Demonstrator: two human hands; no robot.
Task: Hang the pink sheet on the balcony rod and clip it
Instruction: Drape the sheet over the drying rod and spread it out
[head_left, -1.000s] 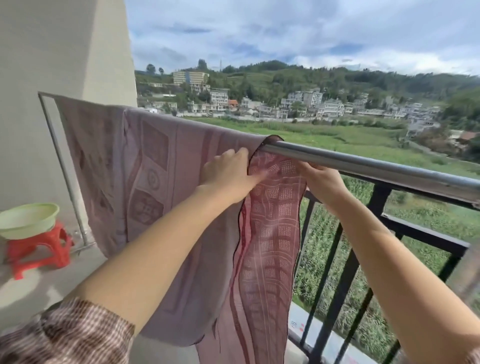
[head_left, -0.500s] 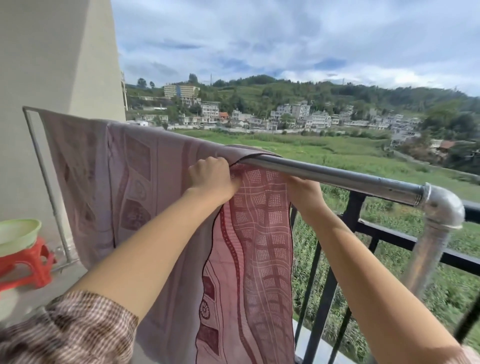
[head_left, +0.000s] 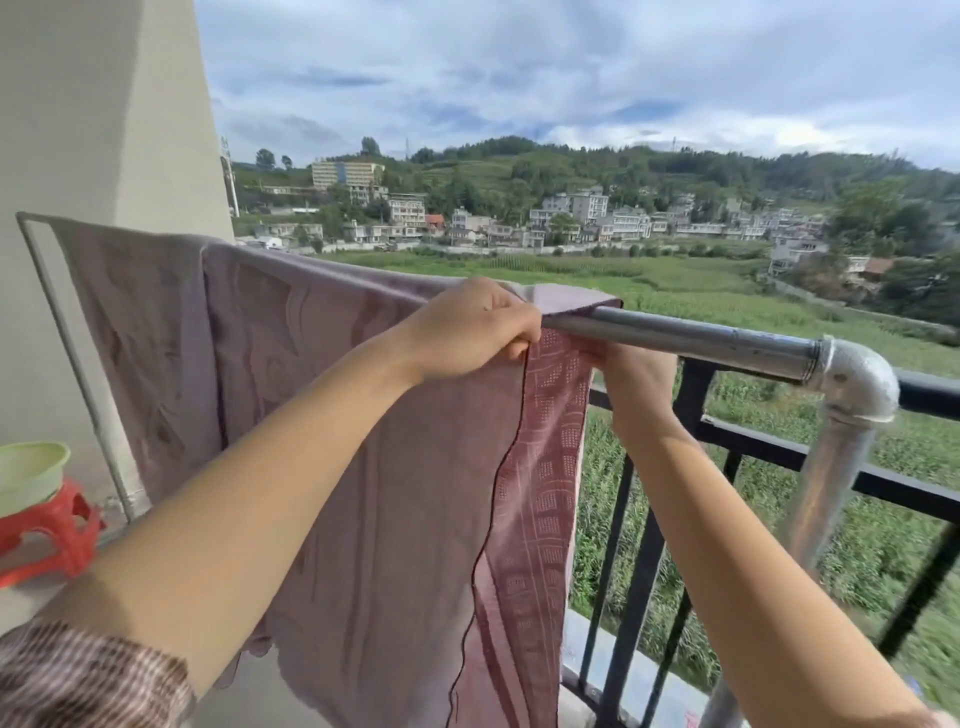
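Green plastic basin (head_left: 28, 470) on red plastic stool (head_left: 49, 530) at 9 o'clock, well clear of your work. Pink patterned sheet (head_left: 322, 415) draped over grey metal balcony rod (head_left: 691, 338), covering its left span. Your left hand (head_left: 467, 332) clenched on sheet's right edge at rod. Your right hand (head_left: 636, 382) under rod, gripping darker far-side layer. Step looks like spreading and evening out; clipping not begun, no clip in sight. Bare rod toward 3 o'clock up to elbow joint (head_left: 857, 379); black railing (head_left: 779, 452) just behind.

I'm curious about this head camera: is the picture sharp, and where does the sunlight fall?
Head view: bright daylight, sun on both forearms and the metal rod, which shows glare at its elbow joint; the pink sheet looks evenly lit; the lower right corner smears, and the wide lens bends the railing.
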